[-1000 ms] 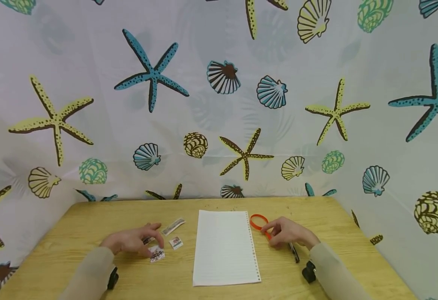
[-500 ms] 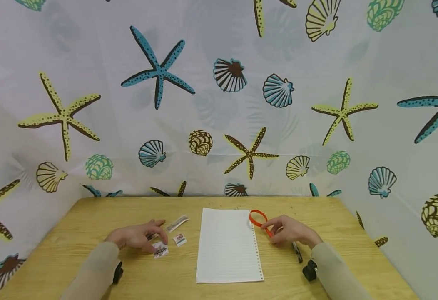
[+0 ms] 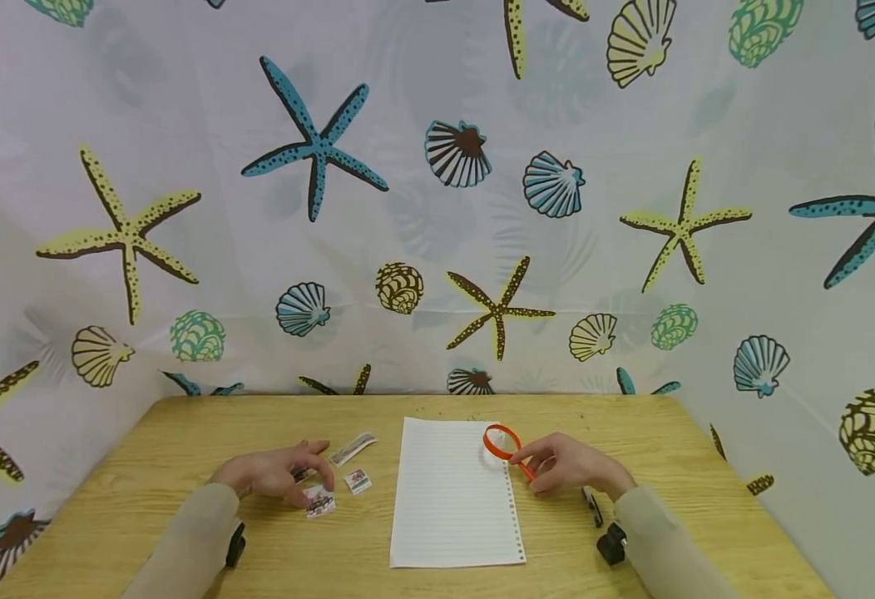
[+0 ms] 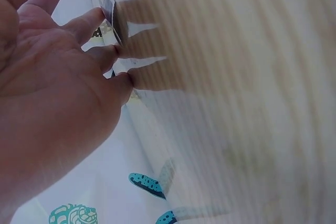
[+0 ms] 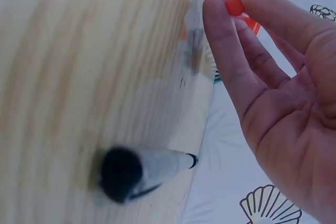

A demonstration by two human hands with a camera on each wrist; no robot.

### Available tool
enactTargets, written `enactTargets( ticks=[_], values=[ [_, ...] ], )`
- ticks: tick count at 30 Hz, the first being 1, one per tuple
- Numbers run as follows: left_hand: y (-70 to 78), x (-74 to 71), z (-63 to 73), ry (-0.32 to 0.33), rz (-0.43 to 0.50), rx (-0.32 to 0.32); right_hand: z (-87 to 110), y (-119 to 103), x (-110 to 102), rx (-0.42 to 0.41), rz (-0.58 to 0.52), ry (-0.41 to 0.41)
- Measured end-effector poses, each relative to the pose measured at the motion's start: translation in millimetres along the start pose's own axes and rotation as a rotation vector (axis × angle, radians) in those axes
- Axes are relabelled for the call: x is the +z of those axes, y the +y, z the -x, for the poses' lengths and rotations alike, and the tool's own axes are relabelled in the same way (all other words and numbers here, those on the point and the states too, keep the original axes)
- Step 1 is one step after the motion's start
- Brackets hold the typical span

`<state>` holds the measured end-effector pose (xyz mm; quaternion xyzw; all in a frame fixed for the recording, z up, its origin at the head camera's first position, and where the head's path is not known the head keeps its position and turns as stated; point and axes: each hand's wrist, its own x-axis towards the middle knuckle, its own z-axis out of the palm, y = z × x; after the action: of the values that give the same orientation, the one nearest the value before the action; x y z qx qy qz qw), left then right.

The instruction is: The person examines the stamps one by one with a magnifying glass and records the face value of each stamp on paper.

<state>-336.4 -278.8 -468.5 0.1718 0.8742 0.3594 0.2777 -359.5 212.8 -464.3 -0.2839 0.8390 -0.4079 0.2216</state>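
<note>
My right hand pinches the red handle of a magnifying glass between thumb and fingertips. Its round rim hangs over the upper right corner of a lined sheet of paper; in the right wrist view the handle's end shows between the fingertips. On the left, my left hand rests with loosely bent fingers, its thumb tip by a small picture cutout. The left wrist view has these fingertips down on the tabletop beside a cutout. Another dark piece is partly hidden under the hand.
A square cutout and a long strip lie between the left hand and the paper. Below the right hand is a pen, seen end-on in the right wrist view. Behind the wooden table hangs a shell-patterned curtain.
My right hand has carried the magnifying glass leftward, from beside the paper to over its right edge. The left hand holds its place; the head view has shifted slightly.
</note>
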Motion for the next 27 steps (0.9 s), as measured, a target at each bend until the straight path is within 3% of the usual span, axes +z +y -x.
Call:
enactTargets(
  ticks=[12,20,27],
  values=[
    [-1.7,6.2,3.5,0.038,0.006,-0.004,-11.0,-27,24,-0.073,-0.011,-0.037],
    [-0.3,1.5,2.7,0.042,-0.007,0.005,-23.1,-47,38,-0.053,0.001,0.000],
    [-1.2,1.6,2.2,0.032,-0.017,0.017,-33.0,-51,55,-0.025,-0.019,0.001]
  ],
)
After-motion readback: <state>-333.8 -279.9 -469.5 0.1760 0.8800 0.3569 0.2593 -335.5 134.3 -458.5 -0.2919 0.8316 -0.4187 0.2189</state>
